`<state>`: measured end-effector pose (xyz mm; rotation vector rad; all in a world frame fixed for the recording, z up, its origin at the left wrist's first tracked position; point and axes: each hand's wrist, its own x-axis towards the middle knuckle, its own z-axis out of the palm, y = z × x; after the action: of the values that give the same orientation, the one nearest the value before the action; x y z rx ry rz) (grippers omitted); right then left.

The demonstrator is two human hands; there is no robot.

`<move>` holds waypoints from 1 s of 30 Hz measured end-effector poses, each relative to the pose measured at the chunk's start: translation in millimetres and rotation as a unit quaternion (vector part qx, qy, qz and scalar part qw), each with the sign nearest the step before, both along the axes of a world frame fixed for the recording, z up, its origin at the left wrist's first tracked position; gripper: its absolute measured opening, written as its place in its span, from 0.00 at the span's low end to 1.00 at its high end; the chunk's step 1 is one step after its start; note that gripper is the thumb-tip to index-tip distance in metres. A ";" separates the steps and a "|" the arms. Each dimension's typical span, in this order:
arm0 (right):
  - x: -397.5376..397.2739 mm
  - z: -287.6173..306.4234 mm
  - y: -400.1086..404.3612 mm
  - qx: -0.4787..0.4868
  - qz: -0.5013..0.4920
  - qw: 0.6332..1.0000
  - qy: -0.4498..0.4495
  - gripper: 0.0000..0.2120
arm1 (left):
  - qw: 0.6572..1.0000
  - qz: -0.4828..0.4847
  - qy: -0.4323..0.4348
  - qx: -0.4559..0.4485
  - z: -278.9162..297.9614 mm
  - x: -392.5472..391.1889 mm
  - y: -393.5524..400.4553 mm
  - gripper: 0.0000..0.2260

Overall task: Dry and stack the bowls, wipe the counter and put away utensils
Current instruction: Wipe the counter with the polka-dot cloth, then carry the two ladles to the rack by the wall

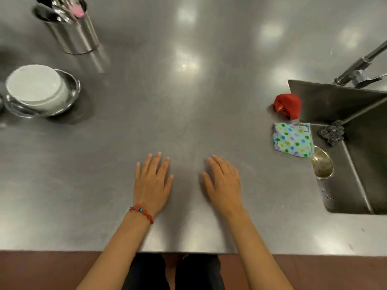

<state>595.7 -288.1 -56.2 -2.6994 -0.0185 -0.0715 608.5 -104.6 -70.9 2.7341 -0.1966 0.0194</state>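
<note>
My left hand [154, 181] and my right hand [225, 183] lie flat, fingers straight, on the steel counter [188, 101] near its front edge, holding nothing. At the far left a white bowl [36, 86] sits upside down inside a steel bowl [71, 88]. A steel utensil holder [73, 32] with several utensils stands at the back left. A dotted cloth [293, 140] lies folded by the sink, and a red cloth [288, 105] is bunched behind it.
A sink [360, 155] is set into the counter at the right, with a faucet [362, 68] above it. A dark scouring pad [333, 131] sits on the sink's edge and a steel cup [322, 170] stands inside. The counter's front edge runs below my forearms.
</note>
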 end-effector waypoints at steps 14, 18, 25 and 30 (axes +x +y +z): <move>-16.1 19.8 292.4 0.039 0.178 0.983 -0.013 0.18 | 0.983 0.178 -0.023 0.034 20.9 -75.0 287.6 0.20; -4.7 22.5 343.9 0.041 0.231 0.972 0.006 0.18 | 0.968 0.251 -0.018 0.025 20.4 -87.3 336.3 0.20; 23.5 23.0 422.7 0.042 0.288 0.955 0.055 0.21 | 0.949 0.313 -0.038 0.032 31.6 -84.9 400.7 0.19; 37.0 21.9 470.6 0.039 0.299 0.951 0.070 0.21 | 0.938 0.343 -0.053 0.018 35.7 -75.3 451.1 0.19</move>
<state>632.6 182.5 -34.3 -2.4954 -0.7662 0.2969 533.2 346.5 -35.2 2.6931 0.7380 0.3568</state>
